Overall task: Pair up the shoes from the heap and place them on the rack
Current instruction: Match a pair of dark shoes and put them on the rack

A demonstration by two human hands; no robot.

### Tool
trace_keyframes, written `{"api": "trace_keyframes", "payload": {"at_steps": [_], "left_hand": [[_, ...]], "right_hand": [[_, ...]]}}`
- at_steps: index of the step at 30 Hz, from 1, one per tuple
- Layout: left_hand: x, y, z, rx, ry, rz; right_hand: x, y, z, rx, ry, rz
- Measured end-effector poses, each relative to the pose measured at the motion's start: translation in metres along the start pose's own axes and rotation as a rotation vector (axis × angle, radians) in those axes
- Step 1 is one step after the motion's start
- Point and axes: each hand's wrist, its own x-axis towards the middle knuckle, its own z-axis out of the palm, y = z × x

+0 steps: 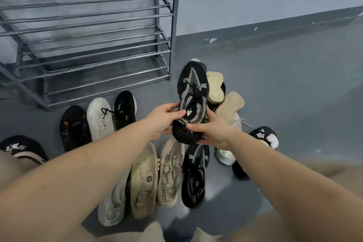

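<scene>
- Both hands form the grip: the left hand (pixel 163 122) and right hand (pixel 211 133) are clamped on the heel end of a black knit sneaker with grey mesh panels (pixel 191 100), held in the air over the heap, toe pointing far.
- Its likely mate, a matching black-and-grey sneaker (pixel 194 179), lies on the grey floor (pixel 294 84) just nearer; setting the held shoe beside it, toes aligned, would pair them well.
- The grey metal tube rack (pixel 98 49) stands far left, cut off by the frame edge.
- Shoes under the held sneaker are partly hidden.

Your left hand (pixel 161 122) and right hand (pixel 213 131) are bare — no gloves, rings or watch — and both forearms are uncovered, sleeveless as far as view reaches; beige trousers cover your knees below.
</scene>
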Motion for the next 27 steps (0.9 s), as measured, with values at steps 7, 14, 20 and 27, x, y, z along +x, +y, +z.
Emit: {"api": "trace_keyframes", "payload": {"at_steps": [7,14,20,27], "left_hand": [[0.032,-0.059,0.050,-0.045,-0.088,-0.150],[0.042,-0.125,0.055,0.197,-0.137,-0.413],[0.031,-0.177,0.069,0.352,-0.158,-0.580],[0.031,-0.217,0.080,0.356,-0.027,-0.602]], "right_hand": [[0.001,0.060,-0.044,0.108,0.150,0.077],[-0.012,0.091,-0.100,0.026,0.297,0.208],[-0.019,0.121,-0.119,-0.077,0.374,0.299],[-0.016,0.149,-0.112,-0.425,0.348,0.395]]}}
